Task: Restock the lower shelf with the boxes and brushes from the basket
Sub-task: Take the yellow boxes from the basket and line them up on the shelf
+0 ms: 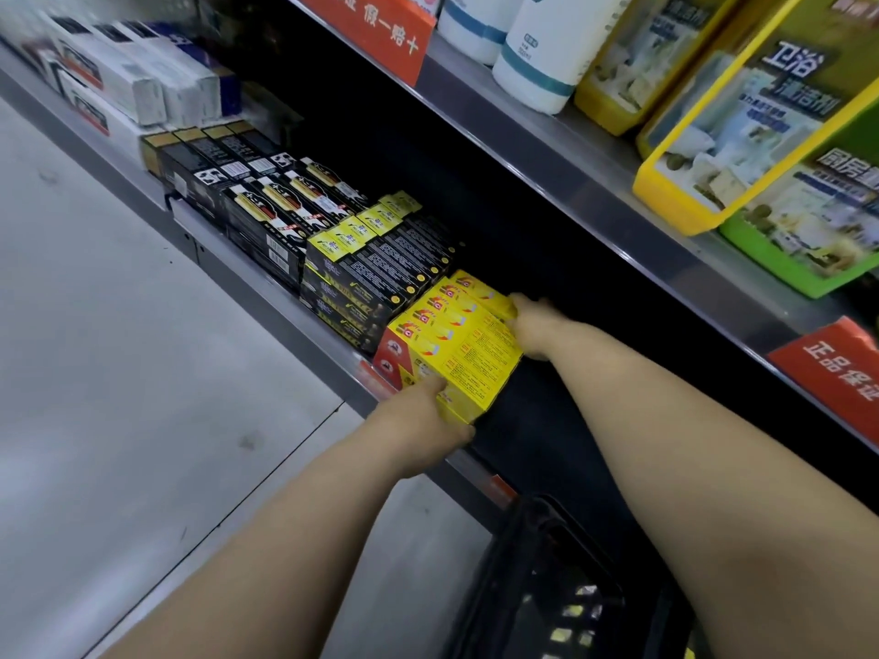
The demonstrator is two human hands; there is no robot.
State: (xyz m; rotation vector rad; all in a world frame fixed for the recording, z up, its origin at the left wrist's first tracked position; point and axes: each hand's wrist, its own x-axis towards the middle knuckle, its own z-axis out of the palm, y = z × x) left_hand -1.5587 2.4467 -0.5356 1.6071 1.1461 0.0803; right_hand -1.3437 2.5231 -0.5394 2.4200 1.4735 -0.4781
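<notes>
Here, from the head view, the left hand (421, 420) grips the near end of a row of yellow boxes (456, 344) and the right hand (528, 328) curls round its far side. The row is at the front of the lower shelf (537, 420), touching the black-and-yellow boxes (376, 278). The basket (547, 577) stands below.

The upper shelf (594, 183) was grey metal and ran diagonally across the view. Two white bottles (542, 54) with teal bands stood on it, side by side. To their right stood yellow cleaner containers (742, 135), then a green container (808, 249), all with printed labels. One orange-red sign (380, 30) hung at the shelf's front edge beside the bottles; a second orange-red sign (837, 373) hung further right. The floor (119, 373) was pale grey, crossed by a thin dark seam (266, 473).
</notes>
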